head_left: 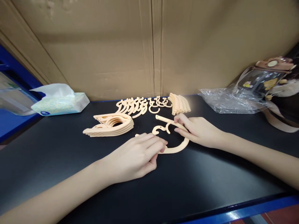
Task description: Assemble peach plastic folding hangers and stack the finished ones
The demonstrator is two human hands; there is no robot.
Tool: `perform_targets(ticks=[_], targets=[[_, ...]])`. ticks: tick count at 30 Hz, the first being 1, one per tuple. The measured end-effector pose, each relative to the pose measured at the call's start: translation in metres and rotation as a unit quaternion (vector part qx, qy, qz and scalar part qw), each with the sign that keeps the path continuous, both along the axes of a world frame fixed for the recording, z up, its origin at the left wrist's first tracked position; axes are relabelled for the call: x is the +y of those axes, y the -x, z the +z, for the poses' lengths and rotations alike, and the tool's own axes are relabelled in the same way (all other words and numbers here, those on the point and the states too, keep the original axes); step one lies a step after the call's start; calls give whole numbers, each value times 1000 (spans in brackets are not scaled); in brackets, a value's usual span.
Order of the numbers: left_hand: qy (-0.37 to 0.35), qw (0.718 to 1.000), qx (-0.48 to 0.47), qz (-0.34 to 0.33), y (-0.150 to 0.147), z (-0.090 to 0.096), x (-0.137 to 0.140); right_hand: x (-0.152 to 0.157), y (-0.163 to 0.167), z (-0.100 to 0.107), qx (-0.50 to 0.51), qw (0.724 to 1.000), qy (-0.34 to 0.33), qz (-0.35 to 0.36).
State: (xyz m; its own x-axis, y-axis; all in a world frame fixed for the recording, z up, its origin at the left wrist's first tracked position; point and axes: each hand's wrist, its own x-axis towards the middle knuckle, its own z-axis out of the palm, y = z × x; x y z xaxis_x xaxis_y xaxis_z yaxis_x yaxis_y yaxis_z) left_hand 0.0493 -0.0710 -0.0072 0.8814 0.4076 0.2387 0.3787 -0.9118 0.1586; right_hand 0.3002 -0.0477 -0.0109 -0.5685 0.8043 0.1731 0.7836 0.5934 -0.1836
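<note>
A cream plastic hanger (176, 150), curved like a U on its side, lies between my hands on the black table. My left hand (142, 152) is closed on its near arm, and its fingers cover that end. On the far arm, my right hand (195, 129) pinches between thumb and fingers. Inside the curve sits a small hook piece (159, 129), close to my left fingertips. Just left of my hands is a neat stack of folded cream hangers (109, 125).
Behind lie several loose hook pieces (134, 105) and a bundle of curved arm pieces (179, 104). A tissue pack (60, 102) stands at left. Clear plastic wrap (229, 99) and a strapped bottle (259, 81) are at right. A cardboard wall (112, 46) closes off the back.
</note>
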Motion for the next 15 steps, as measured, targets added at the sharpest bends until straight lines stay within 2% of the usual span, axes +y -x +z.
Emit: perform_targets(ticks=[4, 10, 15], targets=[[-19, 1000, -5, 15, 2, 2, 5, -1, 1, -3, -11, 999, -29, 28], [-62, 993, -11, 104, 3, 1, 13, -2, 2, -5, -11, 995, -62, 76], [-114, 987, -17, 116, 6, -1, 13, -3, 2, -7, -8, 992, -82, 94]])
